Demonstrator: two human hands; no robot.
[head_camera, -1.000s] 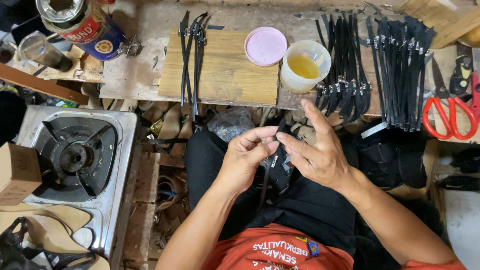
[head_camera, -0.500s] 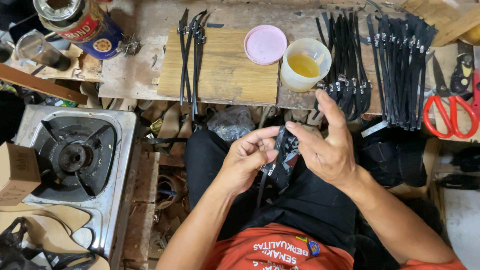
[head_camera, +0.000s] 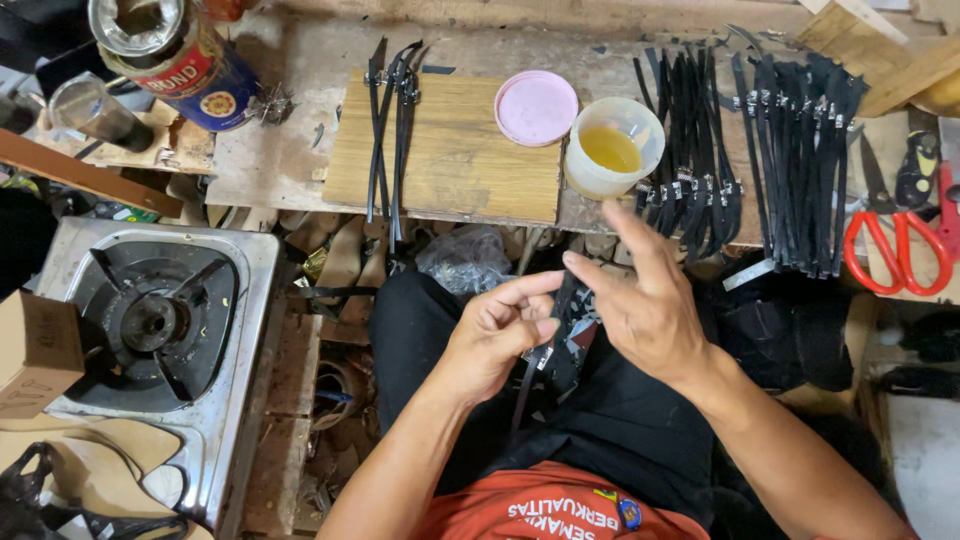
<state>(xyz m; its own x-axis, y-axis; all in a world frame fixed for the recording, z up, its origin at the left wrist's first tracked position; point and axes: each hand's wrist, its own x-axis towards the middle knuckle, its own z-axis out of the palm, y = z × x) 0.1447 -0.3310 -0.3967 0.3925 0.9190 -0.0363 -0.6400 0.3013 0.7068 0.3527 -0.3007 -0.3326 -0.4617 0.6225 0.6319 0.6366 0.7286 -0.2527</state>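
Head view, both hands (head_camera: 575, 320) pinching black strap (head_camera: 560, 335), seemingly buckled

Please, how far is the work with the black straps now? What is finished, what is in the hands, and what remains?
Done, apparently: a few black straps with metal fittings lie on the wooden board. In hand: the left hand and right hand together hold one black strap over the lap. Possibly left: two big bunches of straps near the cup of yellow liquid; whether these are finished, I cannot tell.
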